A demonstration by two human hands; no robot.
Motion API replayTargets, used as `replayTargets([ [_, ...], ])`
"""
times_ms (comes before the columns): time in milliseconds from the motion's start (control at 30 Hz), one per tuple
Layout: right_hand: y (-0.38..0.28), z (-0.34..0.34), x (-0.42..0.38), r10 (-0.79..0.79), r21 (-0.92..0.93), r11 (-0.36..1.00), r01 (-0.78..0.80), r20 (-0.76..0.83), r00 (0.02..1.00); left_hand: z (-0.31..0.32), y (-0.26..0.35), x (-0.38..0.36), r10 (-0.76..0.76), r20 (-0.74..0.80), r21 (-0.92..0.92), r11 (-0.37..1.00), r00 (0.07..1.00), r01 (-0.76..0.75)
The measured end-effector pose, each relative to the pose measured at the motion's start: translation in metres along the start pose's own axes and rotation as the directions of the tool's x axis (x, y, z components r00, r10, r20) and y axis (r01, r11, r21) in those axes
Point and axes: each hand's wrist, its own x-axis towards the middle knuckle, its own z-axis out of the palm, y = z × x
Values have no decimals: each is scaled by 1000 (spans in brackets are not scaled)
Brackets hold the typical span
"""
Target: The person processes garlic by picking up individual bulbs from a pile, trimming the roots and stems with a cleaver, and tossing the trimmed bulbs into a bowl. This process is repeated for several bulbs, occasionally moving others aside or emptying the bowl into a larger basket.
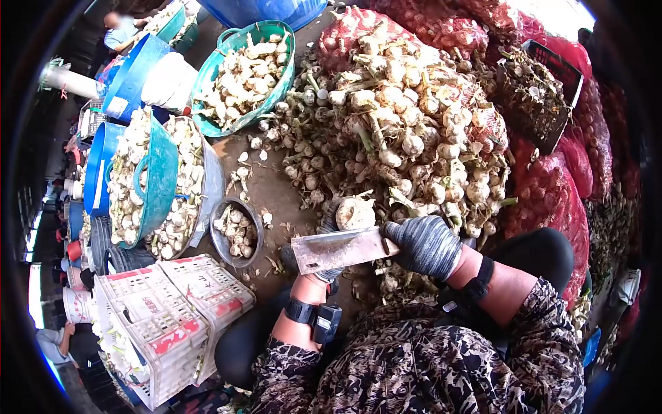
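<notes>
My right hand [426,247], in a grey striped knit glove, is wrapped round the handle end of a cleaver [339,251]. The wide, stained blade reaches left across the front of my left hand [329,222]. That hand wears a similar glove and grips a garlic bulb [356,213], which shows just above the blade's upper edge. Much of the left hand is hidden behind the blade. Beyond both hands rises a big heap of garlic bulbs [414,145] with stems and roots on.
Left of my hands stand a small metal bowl of garlic [259,254], green tubs [289,76] of garlic and a white plastic crate [158,324]. Red mesh sacks [552,200] and a black crate [569,93] border the heap. Other people sit at the far left.
</notes>
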Motion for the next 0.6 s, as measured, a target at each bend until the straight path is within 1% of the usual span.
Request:
replayTargets([
  [33, 1, 3, -4, -4, -12, 1000, 4, -32, 999, 9, -1, -3, -43, -36, -306, 952, 998, 30],
  [67, 1, 2, -6, 4, -9, 1000, -4, -11, 1000, 22, -2, -9, -43, -33, -300, 953, 999, 32],
  [100, 3, 1, -8, 4, -9, 1000, -4, -16, 1000, 37, -4, -15, 230, 10, 159, 961, 973, -228],
  [133, 4, 1, -9, 20, -28, 999, -20, 20, 1000, 45, -5, -20, 441, 170, 555, 696, 881, -455],
  [167, 7, 2, -10, 37, -46, 998, -35, 54, 998, 43, -8, -21, 442, 175, 558, 691, 880, -458],
  [233, 13, 8, -13, 38, -29, 999, -37, 37, 999, 35, -14, -22, 367, 58, 680, 667, 928, -306],
  [267, 17, 10, -14, 27, -39, 999, -26, 38, 999, 50, -12, -25, 233, 45, -28, 972, 971, -232],
  [300, 21, 12, -15, 18, -48, 999, -16, 40, 999, 63, -5, -29, 229, 45, -23, 973, 972, -228],
  [333, 29, 13, -14, -1, -21, 1000, 2, 51, 999, 75, 1, -32, 371, 107, 409, 829, 922, -381],
  [367, 29, 13, -15, -16, -16, 1000, 16, 28, 999, 81, 4, -36, 460, 227, 742, 490, 859, -458],
  [400, 32, 17, -15, -42, 8, 999, 42, 6, 999, 80, 3, -37, 420, 169, 675, 609, 891, -415],
  [433, 36, 19, -15, -67, 26, 997, 67, -16, 998, 86, 5, -38, 421, 171, 674, 609, 891, -417],
  [500, 34, 15, -17, -68, 10, 998, 68, -11, 998, 104, 13, -49, 416, 166, 743, 543, 894, -391],
  [533, 32, 13, -16, -75, -10, 997, 75, -10, 997, 99, 10, -50, 385, 149, 676, 633, 911, -378],
  [567, 31, 12, -16, -76, -12, 997, 76, -12, 997, 98, 12, -50, 388, 151, 676, 631, 909, -381],
  [600, 31, 12, -16, -78, 17, 997, 79, -34, 996, 98, 14, -50, 469, 273, 871, 250, 840, -422],
])
